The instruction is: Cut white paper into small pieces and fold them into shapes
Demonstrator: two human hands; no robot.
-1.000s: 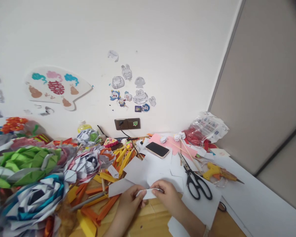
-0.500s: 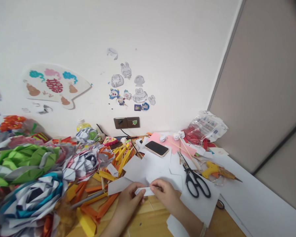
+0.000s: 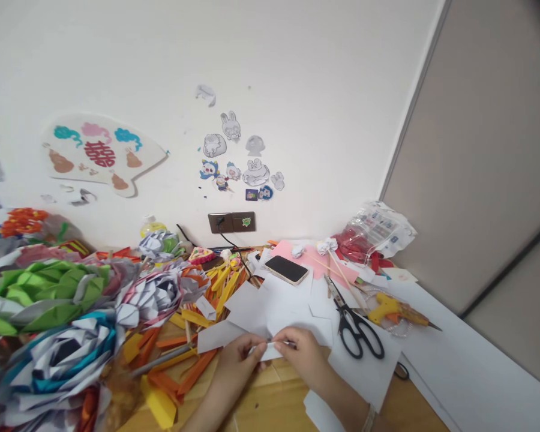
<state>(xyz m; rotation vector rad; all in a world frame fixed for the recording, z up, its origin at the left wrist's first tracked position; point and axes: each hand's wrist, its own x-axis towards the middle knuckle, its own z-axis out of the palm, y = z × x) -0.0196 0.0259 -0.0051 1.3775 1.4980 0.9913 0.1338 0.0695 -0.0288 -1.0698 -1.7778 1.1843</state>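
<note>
A small folded strip of white paper (image 3: 270, 352) is pinched between my two hands, just above the front of the wooden table. My left hand (image 3: 243, 355) grips its left part between thumb and fingers. From the right side, my right hand (image 3: 300, 350) pinches the same piece, its thumb close to the left thumb. Parts of the strip are hidden behind the fingers. White paper sheets (image 3: 288, 306) lie flat right behind the hands. Black-handled scissors (image 3: 360, 333) rest on paper to the right.
A phone (image 3: 287, 270) lies on the sheets. At the right are a yellow glue gun (image 3: 389, 309) and thin wooden sticks (image 3: 348, 282). Folded paper flowers (image 3: 67, 354) pile up at the left, beside orange and yellow paper strips (image 3: 162, 399). A wall socket (image 3: 231, 222) has a cable plugged in.
My right thumb and fingers have slid slightly left along the paper strip, closer to the left thumb. The camera view has shifted very slightly; the objects on the table stay put.
</note>
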